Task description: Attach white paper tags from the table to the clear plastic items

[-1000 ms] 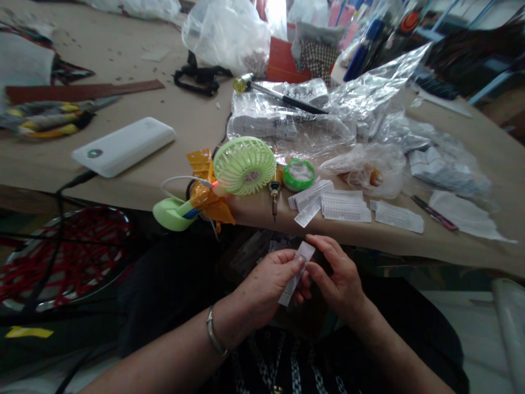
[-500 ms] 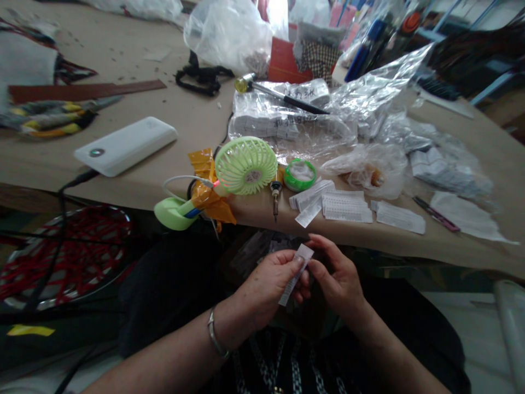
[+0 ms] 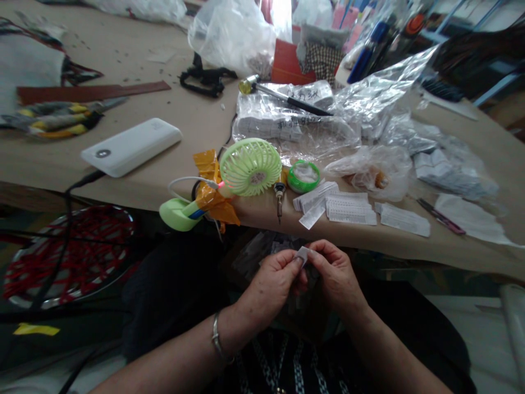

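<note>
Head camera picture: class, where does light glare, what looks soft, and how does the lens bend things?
Head view: daylight blows out the top behind the clear plastic bag; the crinkled wrap glints; the table edge bows from the wide lens; the left hand, right hand and small white slip look dim and soft.

Hands (image 3: 273, 282) now hide most of the strip (image 3: 302, 253).
</note>
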Motion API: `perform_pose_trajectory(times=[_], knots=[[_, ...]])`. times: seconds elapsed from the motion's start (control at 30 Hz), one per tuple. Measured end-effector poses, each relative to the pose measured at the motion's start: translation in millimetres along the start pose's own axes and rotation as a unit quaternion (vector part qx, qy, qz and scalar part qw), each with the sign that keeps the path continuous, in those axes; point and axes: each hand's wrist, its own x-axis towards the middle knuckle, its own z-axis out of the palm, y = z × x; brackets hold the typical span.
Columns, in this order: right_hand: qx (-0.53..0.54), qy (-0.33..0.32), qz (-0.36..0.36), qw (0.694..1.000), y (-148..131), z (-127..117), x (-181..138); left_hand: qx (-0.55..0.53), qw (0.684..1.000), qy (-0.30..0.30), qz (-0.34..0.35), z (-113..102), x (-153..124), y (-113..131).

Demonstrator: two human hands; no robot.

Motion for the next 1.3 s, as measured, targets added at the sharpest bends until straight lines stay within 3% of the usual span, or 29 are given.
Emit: perform_pose_trajectory(times=[0.2,0.5,0.67,0.93,1.3], knots=[[-0.025,0.002,-0.035,0.999,-6.3,12.2,6.8,0.102,0.991,0.043,0.069,-12.4,-2.6,6.7],[-0.023,-0.02,-0.078,0.996,4.2,44.9,27.9,0.256,0.939,0.136,0.182,-45.3,0.4,24.5],[0.002,-0.009,-0.104,0.995,2.5,54.7,36.4,0.32,0.907,0.151,0.228,-52.1,8.4,33.0],[0.017,0.011,-0.132,0.991,0.7,61.4,42.9,0.354,0.881,0.151,0.274,-53.9,13.8,43.6],[0.022,0.026,-0.16,0.987,-3.4,63.0,46.2,0.411,0.836,0.165,0.323,-54.1,22.9,43.1]])
